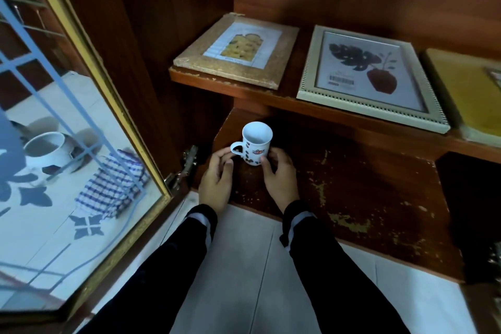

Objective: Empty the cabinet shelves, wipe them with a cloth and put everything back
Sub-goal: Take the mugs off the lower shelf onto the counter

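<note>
While mug [256, 144] sits upright near front-left corner of lower shelf [352, 184], step looks like emptying or restocking; cannot tell which. Left hand [217, 179]: fingers curled against handle side. Right hand [280, 175]: thumb and fingers grasping mug wall. Next move needs level two-hand carry, clear of upper shelf [233, 88] edge.

dim overall: the cabinet interior [168, 8] is dark and soft, with deep shadow under the upper shelf [339, 114] and at far right. the brightest area is the glass door [67, 144] at left, a pale bluish daylight, and the white cup [256, 144] stands out fairly sharp. wide-angle bending at the edges, corners smeared, slight blur on the picture frames [371, 73].
</note>
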The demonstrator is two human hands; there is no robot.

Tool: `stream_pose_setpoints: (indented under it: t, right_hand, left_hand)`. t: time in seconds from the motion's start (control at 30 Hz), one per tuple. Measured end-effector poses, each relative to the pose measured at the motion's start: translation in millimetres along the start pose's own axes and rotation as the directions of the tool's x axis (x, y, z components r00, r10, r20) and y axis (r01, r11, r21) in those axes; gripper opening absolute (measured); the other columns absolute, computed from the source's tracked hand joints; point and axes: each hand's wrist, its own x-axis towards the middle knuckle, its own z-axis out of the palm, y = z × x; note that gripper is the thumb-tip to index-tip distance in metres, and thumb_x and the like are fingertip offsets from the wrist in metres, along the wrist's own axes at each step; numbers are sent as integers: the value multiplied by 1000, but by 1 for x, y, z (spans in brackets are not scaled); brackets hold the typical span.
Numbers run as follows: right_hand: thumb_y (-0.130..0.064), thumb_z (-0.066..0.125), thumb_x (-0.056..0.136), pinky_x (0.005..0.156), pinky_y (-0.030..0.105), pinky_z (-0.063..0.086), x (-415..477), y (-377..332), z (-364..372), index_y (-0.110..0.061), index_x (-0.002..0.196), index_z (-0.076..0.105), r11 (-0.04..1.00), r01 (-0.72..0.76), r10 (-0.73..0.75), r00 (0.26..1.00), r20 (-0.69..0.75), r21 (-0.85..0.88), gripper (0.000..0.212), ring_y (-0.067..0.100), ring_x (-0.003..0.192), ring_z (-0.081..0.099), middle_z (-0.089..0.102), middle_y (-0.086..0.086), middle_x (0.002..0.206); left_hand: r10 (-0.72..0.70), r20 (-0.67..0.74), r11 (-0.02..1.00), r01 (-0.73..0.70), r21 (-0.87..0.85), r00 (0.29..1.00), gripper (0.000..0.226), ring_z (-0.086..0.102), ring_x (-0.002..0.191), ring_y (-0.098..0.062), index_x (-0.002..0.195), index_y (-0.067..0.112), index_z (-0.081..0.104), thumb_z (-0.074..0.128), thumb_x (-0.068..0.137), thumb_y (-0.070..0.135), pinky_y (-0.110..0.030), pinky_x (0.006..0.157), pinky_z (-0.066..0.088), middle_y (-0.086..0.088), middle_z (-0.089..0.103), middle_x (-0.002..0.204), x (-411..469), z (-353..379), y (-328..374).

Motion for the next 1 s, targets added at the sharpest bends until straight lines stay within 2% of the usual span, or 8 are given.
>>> stream_pose_setpoints:
  t: [0.17, 0.37, 0.47, 0.53, 0.6, 0.77, 0.9, 1.0]
  right_hand:
    - [-23, 63, 95, 83, 29, 47, -3, -7, -2, -7, 100, 62, 995, -62, 66, 997, -37, 79, 17, 20, 97, 62, 65, 6, 101]
    - [-21, 54, 100, 75, 19, 35, -12, -19, -7, 1, 94, 70, 989, -83, 87, 996, -30, 124, 28, 19, 92, 58, 64, 13, 101]
    - [-28, 54, 99, 75, 20, 38, -16, -28, -7, -4, 90, 72, 975, -105, 115, 993, -40, 194, 32, 17, 91, 61, 66, 8, 99]
    - [-39, 55, 98, 76, 27, 43, -17, -32, -6, -9, 83, 72, 973, -123, 132, 991, -32, 194, 37, 16, 86, 61, 66, 5, 94]
    - [-47, 55, 95, 77, 31, 47, -16, -34, -6, -16, 78, 71, 973, -151, 158, 987, -21, 175, 39, 16, 86, 63, 67, 3, 91]
    - [-50, 57, 94, 77, 32, 50, -16, -43, -10, -20, 71, 71, 943, -253, 248, 967, 49, 216, 40, 15, 84, 67, 72, -2, 81]
    - [-37, 61, 94, 80, 29, 50, -18, -45, -6, -18, 77, 74, 912, -291, 276, 957, 93, 289, 28, 12, 86, 68, 74, -2, 83]
    - [-28, 61, 95, 78, 29, 50, -17, -49, -6, -19, 71, 71, 875, -308, 296, 951, 92, 374, 27, 12, 81, 66, 73, -2, 79]
  left_hand:
    - [72, 40, 996, -74, 50, 997, 23, 57, 116, 2, 121, 37, 52, 47, 102, 25, -32, 100, 46, 22, 64, 119, -14, 2, -1]
    - [171, 90, 970, -184, 159, 981, 30, 54, 122, -12, 127, 34, 49, 41, 98, 34, -49, 109, 40, 9, 61, 127, -25, 11, -4]
    - [196, 140, 944, -226, 239, 970, 35, 47, 124, -8, 130, 22, 51, 39, 98, 27, -33, 121, 17, 8, 60, 130, -34, 13, 3]
    - [201, 188, 929, -247, 275, 962, 39, 45, 127, -7, 134, 21, 50, 38, 98, 26, -15, 117, 4, 7, 59, 134, -36, 14, 5]
    - [203, 233, 920, -266, 286, 951, 42, 44, 131, -6, 139, 24, 48, 37, 98, 26, -9, 114, 0, 8, 56, 139, -36, 15, 5]
    - [217, 265, 903, -297, 311, 939, 50, 28, 137, 6, 146, 30, 44, 34, 98, 24, -14, 115, 1, 6, 50, 148, -36, 12, 5]
    - [198, 251, 920, -268, 286, 948, 51, 26, 139, 0, 148, 29, 42, 37, 101, 8, -8, 114, 0, 0, 48, 148, -39, 6, 5]
    - [167, 211, 938, -221, 267, 963, 48, 27, 142, -5, 146, 25, 46, 40, 103, 5, -17, 117, 4, -1, 49, 147, -42, 2, 8]
